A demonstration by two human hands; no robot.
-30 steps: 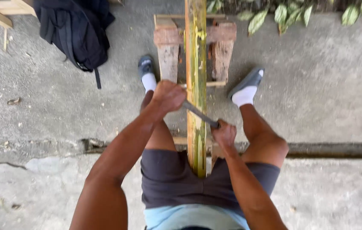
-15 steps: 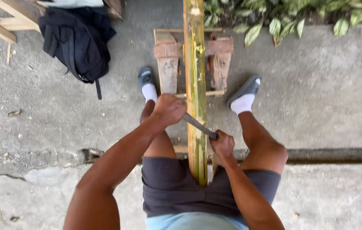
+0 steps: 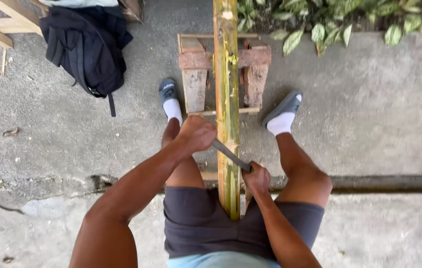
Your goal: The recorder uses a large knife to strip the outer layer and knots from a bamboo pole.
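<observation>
Your left hand (image 3: 197, 133) is fisted tight around one end of a dark metal blade (image 3: 230, 155), fingers fully curled, just left of the bamboo pole (image 3: 227, 99). Your right hand (image 3: 256, 177) is closed the same way on the blade's other end, just right of the pole and nearer your body. The blade runs slantwise across the top of the pole, touching it, high on the left and low on the right.

The bamboo pole lies lengthwise between your legs, yellow-green, running from your dark grey shorts (image 3: 196, 223) up out of the top of the view. Its far part rests on a rough wooden stand (image 3: 195, 79) of 2 reddish blocks joined by thin slats.

Each foot wears a white sock and grey slide sandal: left foot (image 3: 170, 101) just beside the stand, right foot (image 3: 283, 116) a little apart from it.

A black backpack (image 3: 89, 44) lies on the concrete ground (image 3: 369, 124) at upper left, well apart. Green leaves (image 3: 330, 22) line the top right edge.
</observation>
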